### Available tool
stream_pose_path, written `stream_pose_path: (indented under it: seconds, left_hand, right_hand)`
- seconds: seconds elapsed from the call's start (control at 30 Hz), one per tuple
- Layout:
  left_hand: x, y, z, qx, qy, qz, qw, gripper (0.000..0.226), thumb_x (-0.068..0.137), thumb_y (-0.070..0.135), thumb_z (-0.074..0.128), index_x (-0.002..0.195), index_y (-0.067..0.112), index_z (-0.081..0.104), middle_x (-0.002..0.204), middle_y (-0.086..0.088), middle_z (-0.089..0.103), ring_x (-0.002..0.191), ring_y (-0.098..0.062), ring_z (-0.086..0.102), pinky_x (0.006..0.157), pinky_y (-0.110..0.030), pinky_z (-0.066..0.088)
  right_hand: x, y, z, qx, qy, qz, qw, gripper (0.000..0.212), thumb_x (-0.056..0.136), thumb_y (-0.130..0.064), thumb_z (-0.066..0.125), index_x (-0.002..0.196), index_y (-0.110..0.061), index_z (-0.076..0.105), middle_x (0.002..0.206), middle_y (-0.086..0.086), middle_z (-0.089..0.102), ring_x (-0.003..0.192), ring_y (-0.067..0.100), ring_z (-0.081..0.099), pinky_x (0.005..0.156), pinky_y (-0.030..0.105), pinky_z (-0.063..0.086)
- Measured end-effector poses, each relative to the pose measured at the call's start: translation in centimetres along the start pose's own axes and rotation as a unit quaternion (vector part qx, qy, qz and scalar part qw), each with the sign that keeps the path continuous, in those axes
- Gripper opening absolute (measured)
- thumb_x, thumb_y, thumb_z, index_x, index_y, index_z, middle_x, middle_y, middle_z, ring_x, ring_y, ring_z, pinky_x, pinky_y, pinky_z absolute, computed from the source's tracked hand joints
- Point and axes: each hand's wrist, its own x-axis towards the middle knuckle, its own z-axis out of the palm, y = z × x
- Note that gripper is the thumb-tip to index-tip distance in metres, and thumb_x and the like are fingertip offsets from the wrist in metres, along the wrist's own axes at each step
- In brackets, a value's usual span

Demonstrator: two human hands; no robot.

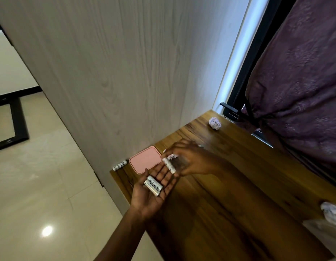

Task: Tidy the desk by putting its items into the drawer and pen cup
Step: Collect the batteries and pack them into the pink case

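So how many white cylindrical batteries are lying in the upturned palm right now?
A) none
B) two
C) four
B: two white cylindrical batteries lie side by side on the open palm of the left hand, while the right hand pinches a third battery just above the fingertips.

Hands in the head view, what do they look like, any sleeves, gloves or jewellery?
No gloves on the left hand or the right hand. The left forearm shows no sleeve, watch or band down to the frame edge. The right hand is motion-blurred, so rings there cannot be told.
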Motion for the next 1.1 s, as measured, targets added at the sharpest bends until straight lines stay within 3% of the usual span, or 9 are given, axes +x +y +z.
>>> stream_pose_path:
  seconds: [0.13, 0.2, 0.37, 0.47, 0.57, 0.63, 0.7, 0.87, 1.1]
  left_hand:
    - [-1.3, -0.2, 0.8, 0.025, 0.000, -0.008, 1.000, 0.066, 0.068, 0.022, 0.081, 0.125, -0.001, 0.058, 0.132, -0.020, 0.055, 0.121, -0.033, 0.055, 0.092, -0.045, 0.052]
    - [-2.0, -0.2, 1.2, 0.038, 0.035, -0.020, 0.998, 0.046, 0.085, 0.033, 0.063, 0.114, -0.002, 0.066, 0.123, -0.021, 0.062, 0.110, -0.032, 0.063, 0.083, -0.041, 0.054]
    - [-3.1, -0.3, 1.5, -0.006, 0.048, -0.002, 0.999, 0.055, 0.093, 0.040, 0.037, 0.098, -0.003, 0.072, 0.106, -0.021, 0.069, 0.092, -0.033, 0.070, 0.070, -0.043, 0.059]
    - [-3.8, -0.1, 1.1, 0.002, 0.018, 0.010, 1.000, 0.047, 0.093, 0.035, 0.045, 0.110, -0.001, 0.068, 0.118, -0.020, 0.065, 0.104, -0.032, 0.066, 0.079, -0.042, 0.058]
    - [-4.8, 0.5, 0.1, 0.010, 0.005, 0.050, 0.999, 0.047, 0.090, 0.024, 0.053, 0.132, 0.003, 0.052, 0.139, -0.017, 0.050, 0.127, -0.031, 0.050, 0.103, -0.043, 0.043]
    - [-5.7, 1.1, -1.5, 0.013, 0.011, 0.079, 0.997, 0.050, 0.097, 0.028, 0.041, 0.142, 0.007, 0.036, 0.150, -0.013, 0.033, 0.140, -0.027, 0.031, 0.115, -0.041, 0.028]
    - [-7.2, 1.9, -3.1, 0.028, 0.020, 0.114, 0.993, 0.052, 0.099, 0.031, 0.031, 0.145, 0.010, 0.022, 0.154, -0.009, 0.020, 0.145, -0.023, 0.015, 0.119, -0.037, 0.015]
    - [-10.2, 4.9, -6.0, 0.087, 0.009, 0.211, 0.974, 0.052, 0.100, 0.036, 0.016, 0.145, 0.012, 0.006, 0.154, -0.005, 0.005, 0.146, -0.018, 0.001, 0.119, -0.032, 0.002]
    - [-12.5, 7.7, -6.7, 0.047, -0.013, 0.180, 0.983, 0.054, 0.100, 0.043, 0.010, 0.144, 0.013, 0.005, 0.154, -0.006, 0.006, 0.146, -0.020, 0.003, 0.119, -0.034, 0.002]
  right_hand:
    - [-0.3, -3.0, 0.6, -0.111, -0.059, -0.022, 0.992, 0.059, 0.076, -0.025, 0.073, 0.131, -0.027, 0.052, 0.129, -0.004, 0.052, 0.125, 0.016, 0.035, 0.102, 0.028, 0.021]
    - [-0.3, -3.9, 0.7, -0.129, -0.068, -0.030, 0.989, 0.059, 0.076, -0.026, 0.073, 0.131, -0.025, 0.052, 0.129, -0.003, 0.052, 0.125, 0.018, 0.036, 0.104, 0.029, 0.019]
    - [0.1, -6.1, 1.7, -0.159, -0.094, -0.051, 0.981, 0.061, 0.076, -0.028, 0.073, 0.133, -0.026, 0.050, 0.131, -0.005, 0.052, 0.128, 0.015, 0.035, 0.113, 0.042, 0.014]
    - [0.2, -7.0, 1.4, -0.121, -0.081, -0.042, 0.988, 0.069, 0.077, -0.028, 0.073, 0.139, -0.030, 0.043, 0.139, -0.005, 0.046, 0.134, 0.013, 0.029, 0.113, 0.037, 0.013]
    - [0.5, -6.7, 0.9, 0.058, 0.099, -0.017, 0.993, 0.060, 0.076, -0.025, 0.073, 0.131, -0.032, 0.051, 0.131, -0.007, 0.055, 0.127, 0.014, 0.044, 0.104, 0.034, 0.038]
    - [1.8, -6.6, 2.4, 0.165, 0.281, 0.057, 0.944, 0.040, 0.078, -0.019, 0.073, 0.116, -0.025, 0.062, 0.110, -0.005, 0.067, 0.108, 0.015, 0.060, 0.086, 0.028, 0.050]
    - [4.3, -6.6, 5.6, 0.210, 0.344, 0.159, 0.901, 0.024, 0.079, -0.009, 0.070, 0.102, -0.016, 0.066, 0.095, 0.001, 0.069, 0.092, 0.017, 0.066, 0.079, 0.028, 0.051]
    - [10.0, -7.0, 13.7, 0.042, 0.167, 0.254, 0.952, 0.038, 0.081, -0.035, 0.065, 0.116, -0.020, 0.060, 0.122, 0.005, 0.059, 0.118, 0.027, 0.048, 0.096, 0.039, 0.042]
    - [13.3, -7.9, 15.8, -0.063, 0.197, 0.312, 0.927, 0.069, 0.077, -0.057, 0.063, 0.129, -0.016, 0.044, 0.133, 0.007, 0.048, 0.124, 0.028, 0.038, 0.099, 0.041, 0.034]
